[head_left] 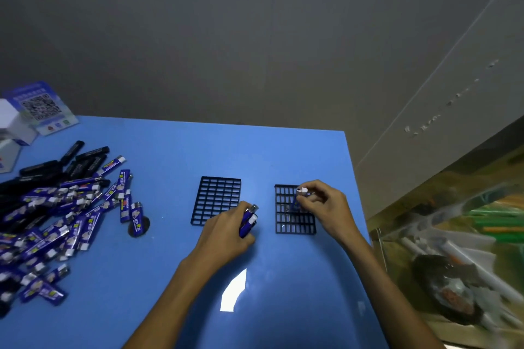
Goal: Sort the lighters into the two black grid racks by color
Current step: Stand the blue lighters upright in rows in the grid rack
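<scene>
On the glossy blue surface (175,235) two black plastic grid racks lie flat side by side, and everything here is placed from the left-hand rack (217,200). The second rack (295,211) sits just to its right, a strip of bare blue between them. The person's left hand (226,232) rests over the near right corner of the left-hand rack, its fingers curled round a small bunch of blue lighters with silver tops (249,221) that stand up from the fist. The right hand (326,207) hovers over the far part of the second rack, its fingers pinching the white-and-silver top of a single blue lighter (300,198) whose body points down into the grid cells. Well to the left of the left-hand rack spreads a loose heap of blue and black lighters (56,207). Beyond that heap stands a blue card with a QR code (42,108)
</scene>
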Demonstrator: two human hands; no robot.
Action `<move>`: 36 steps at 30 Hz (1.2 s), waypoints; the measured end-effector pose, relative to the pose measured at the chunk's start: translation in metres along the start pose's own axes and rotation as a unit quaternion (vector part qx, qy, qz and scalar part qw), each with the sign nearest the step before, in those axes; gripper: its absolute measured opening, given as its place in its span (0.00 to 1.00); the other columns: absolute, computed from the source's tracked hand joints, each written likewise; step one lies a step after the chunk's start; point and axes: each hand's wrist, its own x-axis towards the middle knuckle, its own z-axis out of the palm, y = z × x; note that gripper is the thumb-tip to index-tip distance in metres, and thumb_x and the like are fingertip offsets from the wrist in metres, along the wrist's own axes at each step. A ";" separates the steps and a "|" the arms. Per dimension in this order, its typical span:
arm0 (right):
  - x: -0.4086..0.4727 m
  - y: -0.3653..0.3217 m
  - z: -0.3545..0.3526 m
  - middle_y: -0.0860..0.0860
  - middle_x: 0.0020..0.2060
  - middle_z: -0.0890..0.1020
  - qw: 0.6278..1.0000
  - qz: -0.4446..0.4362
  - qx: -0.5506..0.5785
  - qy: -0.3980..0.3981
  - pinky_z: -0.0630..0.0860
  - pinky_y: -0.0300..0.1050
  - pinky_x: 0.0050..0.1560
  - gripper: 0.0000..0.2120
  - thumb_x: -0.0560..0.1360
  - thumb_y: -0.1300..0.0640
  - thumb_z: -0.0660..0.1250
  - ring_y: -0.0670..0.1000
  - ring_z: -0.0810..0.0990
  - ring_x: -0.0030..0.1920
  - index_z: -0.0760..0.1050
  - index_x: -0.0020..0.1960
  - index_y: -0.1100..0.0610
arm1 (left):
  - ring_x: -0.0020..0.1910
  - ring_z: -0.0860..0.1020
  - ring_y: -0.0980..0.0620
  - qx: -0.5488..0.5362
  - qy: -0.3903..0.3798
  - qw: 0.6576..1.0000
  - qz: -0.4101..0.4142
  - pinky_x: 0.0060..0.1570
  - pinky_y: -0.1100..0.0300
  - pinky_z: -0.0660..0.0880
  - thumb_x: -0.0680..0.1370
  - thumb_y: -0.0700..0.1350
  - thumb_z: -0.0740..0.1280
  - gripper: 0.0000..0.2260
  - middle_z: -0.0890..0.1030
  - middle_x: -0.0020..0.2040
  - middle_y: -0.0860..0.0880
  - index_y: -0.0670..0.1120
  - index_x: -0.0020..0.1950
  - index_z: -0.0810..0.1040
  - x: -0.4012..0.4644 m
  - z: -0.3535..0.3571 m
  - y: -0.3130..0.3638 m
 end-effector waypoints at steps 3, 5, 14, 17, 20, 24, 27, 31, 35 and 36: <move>0.011 0.004 0.002 0.51 0.37 0.82 1.000 -0.014 -0.016 0.019 0.75 0.34 0.39 0.05 0.71 0.64 0.74 0.43 0.78 0.33 0.81 0.44 0.56 | 0.42 0.77 0.52 0.004 0.002 1.000 -0.009 0.41 0.61 0.72 0.73 0.46 0.67 0.19 0.77 0.45 0.55 0.54 0.63 0.68 0.002 0.000 -0.001; 0.018 0.008 0.002 0.50 0.42 0.81 0.998 -0.026 -0.040 0.027 0.76 0.37 0.42 0.04 0.71 0.61 0.75 0.47 0.80 0.37 0.82 0.43 0.55 | 0.42 0.77 0.52 0.005 0.005 1.000 -0.015 0.41 0.62 0.71 0.73 0.46 0.67 0.20 0.77 0.45 0.55 0.54 0.64 0.68 0.005 -0.002 -0.002; 0.039 0.010 0.011 0.54 0.31 0.83 1.000 0.021 -0.014 -0.005 0.76 0.36 0.36 0.05 0.73 0.64 0.72 0.47 0.81 0.33 0.80 0.46 0.55 | 0.42 0.76 0.53 0.002 0.016 1.000 -0.020 0.42 0.62 0.71 0.74 0.47 0.67 0.21 0.76 0.47 0.56 0.55 0.66 0.68 0.015 -0.004 -0.005; 0.044 0.011 0.015 0.54 0.34 0.82 1.000 0.019 -0.015 -0.002 0.76 0.37 0.38 0.07 0.73 0.63 0.72 0.46 0.79 0.34 0.81 0.47 0.53 | 0.42 0.76 0.53 0.001 0.015 1.000 -0.019 0.41 0.62 0.71 0.74 0.47 0.66 0.21 0.77 0.46 0.56 0.55 0.65 0.68 0.017 -0.002 -0.006; 0.047 0.011 0.018 0.55 0.35 0.81 1.000 0.013 0.001 -0.012 0.76 0.38 0.40 0.05 0.71 0.61 0.74 0.45 0.76 0.34 0.81 0.44 0.54 | 0.41 0.76 0.53 -0.002 0.014 1.000 -0.022 0.39 0.64 0.70 0.74 0.46 0.66 0.20 0.77 0.45 0.55 0.54 0.64 0.69 0.018 -0.002 -0.007; 0.049 0.014 0.022 0.51 0.33 0.78 1.000 0.017 0.018 -0.016 0.76 0.36 0.39 0.05 0.70 0.61 0.75 0.44 0.75 0.34 0.81 0.44 0.55 | 0.40 0.76 0.54 -0.008 0.014 1.000 -0.024 0.37 0.67 0.66 0.73 0.46 0.67 0.20 0.77 0.45 0.55 0.54 0.65 0.69 0.018 -0.002 -0.010; 0.051 0.017 0.025 0.55 0.35 0.79 1.000 0.017 0.019 -0.018 0.76 0.37 0.38 0.05 0.71 0.62 0.75 0.44 0.76 0.33 0.81 0.44 0.56 | 0.41 0.76 0.54 -0.005 0.016 1.000 -0.024 0.39 0.66 0.68 0.73 0.47 0.66 0.21 0.78 0.46 0.55 0.54 0.66 0.69 0.019 -0.002 -0.012; 0.055 0.025 0.027 0.55 0.38 0.80 0.999 -0.002 -0.029 -0.016 0.76 0.37 0.43 0.07 0.71 0.62 0.74 0.44 0.77 0.36 0.82 0.47 0.52 | 0.42 0.75 0.54 -0.006 0.012 1.000 -0.025 0.41 0.65 0.69 0.74 0.47 0.67 0.21 0.77 0.47 0.55 0.54 0.66 0.68 0.021 -0.002 -0.013; 0.060 0.026 0.026 0.50 0.47 0.82 0.996 -0.028 -0.079 -0.027 0.76 0.36 0.50 0.15 0.72 0.61 0.72 0.43 0.78 0.41 0.80 0.53 0.44 | 0.42 0.75 0.53 -0.004 0.010 1.000 -0.024 0.41 0.64 0.69 0.74 0.47 0.67 0.21 0.76 0.46 0.55 0.54 0.66 0.69 0.023 -0.001 -0.013; 0.060 0.025 0.025 0.48 0.49 0.82 0.995 -0.031 -0.085 -0.034 0.76 0.34 0.50 0.16 0.72 0.61 0.72 0.42 0.78 0.43 0.79 0.54 0.43 | 0.41 0.74 0.54 -0.002 0.011 1.000 -0.024 0.41 0.64 0.68 0.74 0.48 0.67 0.21 0.75 0.46 0.56 0.54 0.66 0.68 0.023 -0.001 -0.013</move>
